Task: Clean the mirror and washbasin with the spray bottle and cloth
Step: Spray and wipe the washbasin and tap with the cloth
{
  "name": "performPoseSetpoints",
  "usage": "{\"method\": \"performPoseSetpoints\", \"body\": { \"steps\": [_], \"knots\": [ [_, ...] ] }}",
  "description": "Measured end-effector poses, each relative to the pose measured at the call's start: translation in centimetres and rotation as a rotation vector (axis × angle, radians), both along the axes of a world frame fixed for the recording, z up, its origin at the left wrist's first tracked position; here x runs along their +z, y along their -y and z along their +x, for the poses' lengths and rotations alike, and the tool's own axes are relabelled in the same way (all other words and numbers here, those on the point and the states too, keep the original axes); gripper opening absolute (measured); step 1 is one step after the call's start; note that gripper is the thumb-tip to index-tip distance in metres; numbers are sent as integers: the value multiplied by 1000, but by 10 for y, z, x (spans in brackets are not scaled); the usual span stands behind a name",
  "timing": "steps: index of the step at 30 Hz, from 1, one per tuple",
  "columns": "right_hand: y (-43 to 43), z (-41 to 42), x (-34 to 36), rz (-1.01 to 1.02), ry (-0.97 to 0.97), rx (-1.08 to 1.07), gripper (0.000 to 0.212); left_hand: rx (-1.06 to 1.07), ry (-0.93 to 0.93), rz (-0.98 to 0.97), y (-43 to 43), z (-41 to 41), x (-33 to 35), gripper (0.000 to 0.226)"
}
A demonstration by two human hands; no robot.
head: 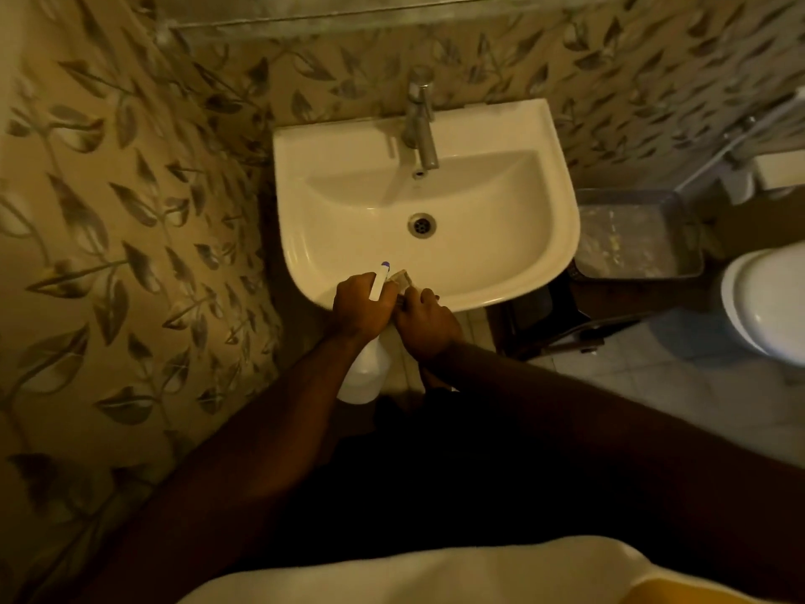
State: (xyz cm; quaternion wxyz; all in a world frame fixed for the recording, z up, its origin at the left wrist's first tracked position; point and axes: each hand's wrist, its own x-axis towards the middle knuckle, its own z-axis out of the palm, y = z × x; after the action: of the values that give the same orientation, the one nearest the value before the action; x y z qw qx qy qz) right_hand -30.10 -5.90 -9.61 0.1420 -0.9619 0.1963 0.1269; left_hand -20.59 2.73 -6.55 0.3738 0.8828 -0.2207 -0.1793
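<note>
Left hand (pixel 360 303) closed around neck of white spray bottle (pixel 365 372), held at near rim of washbasin (pixel 562 237), nozzle over the bowl. Right hand (pixel 429 322) touching it, fingers curled on a small pale cloth (pixel 403 277). Mirror (pixel 348 10) edge on far wall.

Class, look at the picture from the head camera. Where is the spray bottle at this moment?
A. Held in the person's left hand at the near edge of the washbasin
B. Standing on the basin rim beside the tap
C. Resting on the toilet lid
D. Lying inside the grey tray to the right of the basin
A: the left hand grips the neck of the white spray bottle over the near rim of the washbasin, nozzle pointing into the bowl.
</note>
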Motion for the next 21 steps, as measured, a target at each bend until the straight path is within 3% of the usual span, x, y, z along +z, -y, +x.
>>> {"method": "performPoseSetpoints", "body": {
  "steps": [11, 21],
  "knots": [
    [68, -43, 10, -249, -108, -109, 38, -224, -90, -62, 65, -19, 14, 32],
    [139, -57, 12, -131, -120, -459, 39, -311, -126, -92, 121, -29, 30, 33]
  ]
}}
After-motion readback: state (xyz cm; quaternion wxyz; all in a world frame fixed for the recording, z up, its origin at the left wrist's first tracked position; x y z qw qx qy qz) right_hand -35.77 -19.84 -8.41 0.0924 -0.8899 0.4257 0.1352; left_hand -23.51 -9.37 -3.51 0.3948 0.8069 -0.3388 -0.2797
